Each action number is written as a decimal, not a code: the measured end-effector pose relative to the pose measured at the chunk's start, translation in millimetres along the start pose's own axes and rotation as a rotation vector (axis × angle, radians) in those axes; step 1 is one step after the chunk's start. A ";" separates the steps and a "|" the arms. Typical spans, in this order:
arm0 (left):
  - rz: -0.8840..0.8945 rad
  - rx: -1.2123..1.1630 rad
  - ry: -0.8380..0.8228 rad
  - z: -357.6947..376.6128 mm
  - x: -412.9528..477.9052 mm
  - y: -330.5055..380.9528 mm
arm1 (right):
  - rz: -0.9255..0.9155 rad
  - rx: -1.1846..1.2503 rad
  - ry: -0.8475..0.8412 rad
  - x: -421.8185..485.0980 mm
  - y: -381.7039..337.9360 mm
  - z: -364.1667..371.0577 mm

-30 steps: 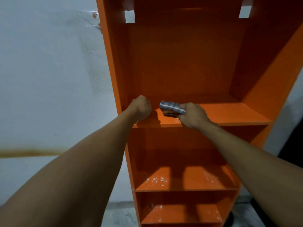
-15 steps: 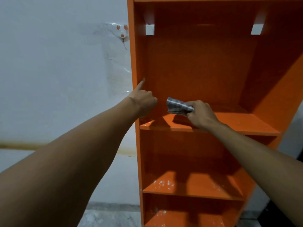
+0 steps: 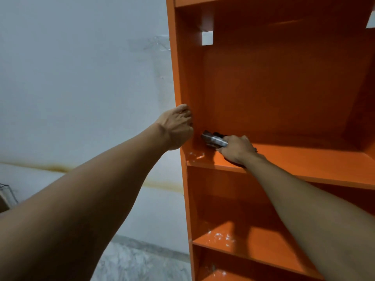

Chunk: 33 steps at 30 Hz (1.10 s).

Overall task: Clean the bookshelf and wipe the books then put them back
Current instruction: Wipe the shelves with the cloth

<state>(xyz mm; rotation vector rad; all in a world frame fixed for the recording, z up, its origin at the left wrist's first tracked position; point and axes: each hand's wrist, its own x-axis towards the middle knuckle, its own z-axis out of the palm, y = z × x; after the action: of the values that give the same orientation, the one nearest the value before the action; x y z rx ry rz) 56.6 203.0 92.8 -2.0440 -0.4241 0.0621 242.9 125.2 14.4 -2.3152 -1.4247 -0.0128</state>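
A tall orange bookshelf (image 3: 274,88) fills the right half of the head view, and no books show on its boards. My right hand (image 3: 236,149) grips a crumpled grey checked cloth (image 3: 213,139) low on the upper shelf board (image 3: 304,161), near the back left corner. My left hand (image 3: 176,126) holds the front edge of the shelf's left side panel (image 3: 178,78), fingers curled round it, just above that board. White wet streaks lie on the board's left front corner.
A pale wall (image 3: 81,88) with a brown stain line stands left of the shelf. Lower shelf boards (image 3: 253,248) carry white smears. Grey marbled floor (image 3: 142,262) shows at the bottom, and a box corner (image 3: 6,197) sits at the far left.
The view has swung left and closer. My left hand moved from the shelf board up to the side panel's edge. My right hand carried the cloth left toward the back corner.
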 end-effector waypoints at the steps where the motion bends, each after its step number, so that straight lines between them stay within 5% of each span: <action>1: -0.016 0.012 0.014 -1.7 0.2 -1.1 | -0.008 0.017 -0.018 2.7 -3.2 2.8; 20: -0.090 0.031 0.008 -13.9 3.9 1.3 | -0.413 0.064 -0.030 -54.0 -36.2 10.9; 24: -0.100 0.051 0.012 -12.0 2.0 2.4 | -0.552 0.126 -0.191 -85.1 -25.9 14.9; 28: -0.099 0.022 0.030 -10.4 1.0 2.1 | -0.543 0.372 -0.095 -82.0 -11.9 -8.1; 33: -0.122 -0.006 0.024 -11.3 -1.5 4.2 | -0.329 0.227 0.036 -44.8 -4.7 -16.4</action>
<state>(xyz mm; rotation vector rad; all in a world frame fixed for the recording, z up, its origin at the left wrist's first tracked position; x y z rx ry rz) 58.8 191.2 94.6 -2.0186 -0.5338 -0.0374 221.0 83.1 21.0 -1.8733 -1.6793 0.0109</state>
